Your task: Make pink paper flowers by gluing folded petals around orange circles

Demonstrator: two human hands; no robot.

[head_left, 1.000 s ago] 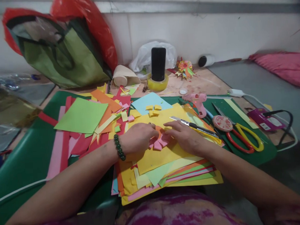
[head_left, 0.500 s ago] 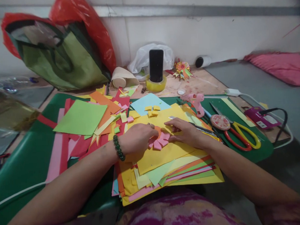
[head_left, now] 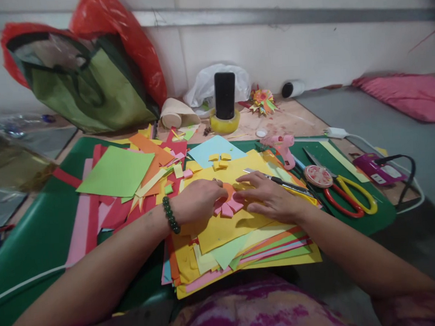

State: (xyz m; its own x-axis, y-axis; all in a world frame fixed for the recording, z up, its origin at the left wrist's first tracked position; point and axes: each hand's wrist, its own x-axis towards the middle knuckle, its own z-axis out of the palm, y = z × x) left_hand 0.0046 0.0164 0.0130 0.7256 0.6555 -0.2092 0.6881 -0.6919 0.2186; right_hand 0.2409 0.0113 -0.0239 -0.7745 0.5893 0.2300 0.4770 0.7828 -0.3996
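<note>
A paper flower (head_left: 226, 209) with pink folded petals and an orange centre lies on a yellow sheet (head_left: 213, 233), which tops a stack of coloured paper. My left hand (head_left: 197, 201), wearing a green bead bracelet, is closed with curled fingers on the flower's left side and centre. On the other side, my right hand (head_left: 271, 196) has its fingers spread, tips at the right petals; whether they touch is unclear. Just beyond it lies a craft knife (head_left: 283, 182). Several small yellow folded pieces (head_left: 220, 161) rest above the flower.
Paper scraps and a green square (head_left: 117, 170) spread leftward. On the right are scissors (head_left: 343, 196), a pink glue gun (head_left: 283, 148) and a purple power socket (head_left: 378, 169). Behind, a phone (head_left: 225, 95) stands in a tape roll (head_left: 225, 124), near a finished rosette (head_left: 263, 101) and a green bag (head_left: 91, 87).
My right hand has drawn slightly back from the flower and its fingers have spread. More of the craft knife shows. The left hand keeps its place on the flower.
</note>
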